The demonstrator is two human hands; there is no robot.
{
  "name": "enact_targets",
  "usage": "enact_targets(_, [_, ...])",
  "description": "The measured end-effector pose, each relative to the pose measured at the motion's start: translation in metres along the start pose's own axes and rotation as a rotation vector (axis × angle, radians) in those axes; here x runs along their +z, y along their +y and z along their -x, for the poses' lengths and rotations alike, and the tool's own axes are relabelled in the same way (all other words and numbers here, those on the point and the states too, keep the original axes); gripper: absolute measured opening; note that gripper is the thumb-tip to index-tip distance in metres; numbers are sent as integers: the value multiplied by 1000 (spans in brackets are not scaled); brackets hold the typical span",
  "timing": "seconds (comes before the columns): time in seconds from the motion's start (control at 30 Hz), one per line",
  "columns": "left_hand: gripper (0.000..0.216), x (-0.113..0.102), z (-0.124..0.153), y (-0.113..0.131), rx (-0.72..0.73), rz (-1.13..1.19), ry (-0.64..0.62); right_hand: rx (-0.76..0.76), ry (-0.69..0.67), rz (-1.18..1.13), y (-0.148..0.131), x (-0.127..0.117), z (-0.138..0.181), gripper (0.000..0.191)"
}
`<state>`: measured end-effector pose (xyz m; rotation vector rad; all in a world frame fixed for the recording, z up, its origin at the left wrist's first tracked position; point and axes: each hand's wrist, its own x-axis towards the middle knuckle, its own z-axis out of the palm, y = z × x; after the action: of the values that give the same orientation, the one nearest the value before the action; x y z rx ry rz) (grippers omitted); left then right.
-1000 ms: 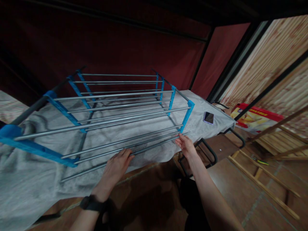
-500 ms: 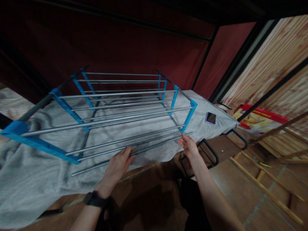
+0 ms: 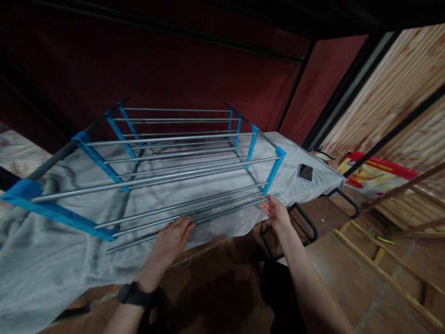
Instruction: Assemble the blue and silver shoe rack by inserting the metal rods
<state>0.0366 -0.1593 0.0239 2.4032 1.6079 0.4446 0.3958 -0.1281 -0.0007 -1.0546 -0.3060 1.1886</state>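
Note:
A rack of metal rods (image 3: 156, 179) with blue plastic side brackets (image 3: 274, 169) lies on a grey cloth. Along its front edge runs a loose metal tube (image 3: 222, 215), its left end free on the cloth. My left hand (image 3: 172, 239), with a black watch on the wrist, is closed over the middle of this tube. Near the tube's right end, my right hand (image 3: 277, 212) pinches it with the fingertips, just below the front right bracket. The left fingers' undersides are hidden.
On the grey cloth (image 3: 76, 264) to the right lies a phone (image 3: 305, 172). Black-framed folding stools (image 3: 304, 227) stand by the bed's front edge. A wooden ladder-like frame (image 3: 378, 255) and a red and yellow box (image 3: 378, 174) are at the right.
Both hands keep hold of the metal tube, which has shifted slightly to the right. The view has tilted a little; the rack looks unchanged.

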Motion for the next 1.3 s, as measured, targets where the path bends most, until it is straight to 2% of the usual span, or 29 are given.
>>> enact_targets(0.13, [26,-1,0,1,-58,37,-20,-6,-10,-3,3,2,1,8])
enact_targets(0.43, [33,1,-5,-2,-22,29,-18,-3,-22,-9,3,2,-1,9])
enact_targets(0.63, [31,3,-6,-7,-33,109,-36,-17,28,-32,-4,-3,-4,6])
enact_targets(0.97, [33,4,-6,-10,9,128,-40,9,102,-66,-18,-10,-11,22])
enact_targets(1.17, [32,5,-8,-13,-4,151,-90,-46,35,-81,-15,-7,-12,10])
enact_targets(1.3, [30,4,-9,-16,-63,143,-95,-65,-6,-80,-12,-6,-16,13])
